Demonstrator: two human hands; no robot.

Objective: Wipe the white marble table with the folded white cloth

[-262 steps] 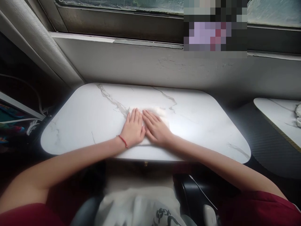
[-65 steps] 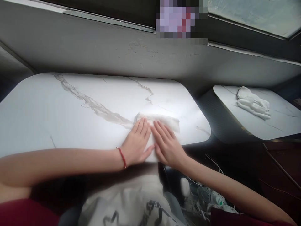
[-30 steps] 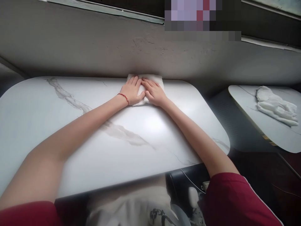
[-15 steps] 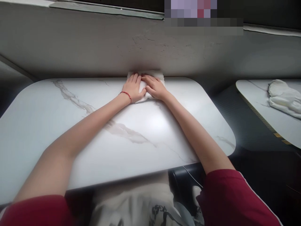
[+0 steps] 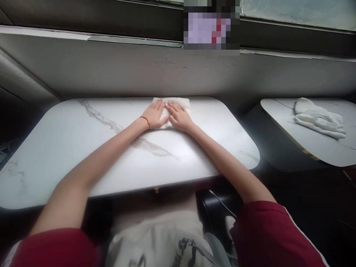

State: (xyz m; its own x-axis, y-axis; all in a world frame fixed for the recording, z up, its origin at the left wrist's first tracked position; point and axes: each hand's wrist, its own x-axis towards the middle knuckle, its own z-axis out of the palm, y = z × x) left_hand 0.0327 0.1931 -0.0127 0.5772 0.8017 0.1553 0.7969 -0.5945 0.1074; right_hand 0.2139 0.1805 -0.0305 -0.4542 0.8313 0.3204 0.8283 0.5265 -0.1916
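Observation:
A white cloth point(image 5: 185, 104) lies spread near the far edge of a white marble-patterned table point(image 5: 72, 137). My left hand point(image 5: 154, 114), with a red bracelet at the wrist, presses flat on the cloth's left part, fingers stretched out. Beside it, my right hand point(image 5: 179, 116) lies flat on the right part, its fingers extended and pointing up and left. Both thumbs point inward, close together. Much of the cloth's middle is hidden under the hands.
A wall point(image 5: 116, 70) rises right behind the table, below a window ledge point(image 5: 133, 40). Across a dark gap to the right stands a second marble-patterned table point(image 5: 278, 111) bearing a crumpled white cloth point(image 5: 319, 118). A white cable point(image 5: 222, 203) hangs below the near edge.
The cloth and both hands have drawn back slightly from the wall; the cloth's far edge no longer overlaps it. The view has tilted up, showing more of the window.

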